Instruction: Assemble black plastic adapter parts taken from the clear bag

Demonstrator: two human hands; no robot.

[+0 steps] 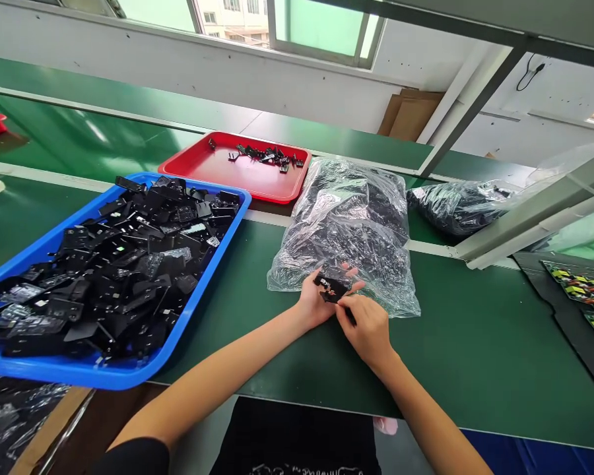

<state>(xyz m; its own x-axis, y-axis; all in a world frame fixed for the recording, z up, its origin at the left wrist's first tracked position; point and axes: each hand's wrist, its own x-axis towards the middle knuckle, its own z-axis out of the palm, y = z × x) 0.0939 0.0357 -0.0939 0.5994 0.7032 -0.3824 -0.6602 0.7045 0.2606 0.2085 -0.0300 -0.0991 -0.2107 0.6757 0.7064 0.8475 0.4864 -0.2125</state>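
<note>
A: What did the 2 hands hold?

B: The left hand point(315, 300) held a small black part point(330, 287); its fingers were curled round the part, with the thumb on top; the right hand point(367, 328) was just beside it, with its fingertips pinched on the near edge of the same part.

A: Where was the part?

B: It was up in the air, just over the green table point(475, 343), right in front of a big clear bag point(349, 231) full of dark pieces.

A: How would it feel?

B: I think it was very light, for 2 or 3 fingers were enough; it looked flat, hard and stiff, like plastic; it looked shiny, so it could slip; I would hold it by the side edges, not by the thin bits that stick out, for those could snap.

A: What else was there?

B: A blue tray point(218, 264) sat to the left, heaped with many black parts like it; a red tray point(212, 168) lay behind, with only a few black bits in it; 1 more bag point(455, 204) lay far off to the right; some green and yellow boards point(584, 293) lay at the right edge; I could not tell what they were.
</note>
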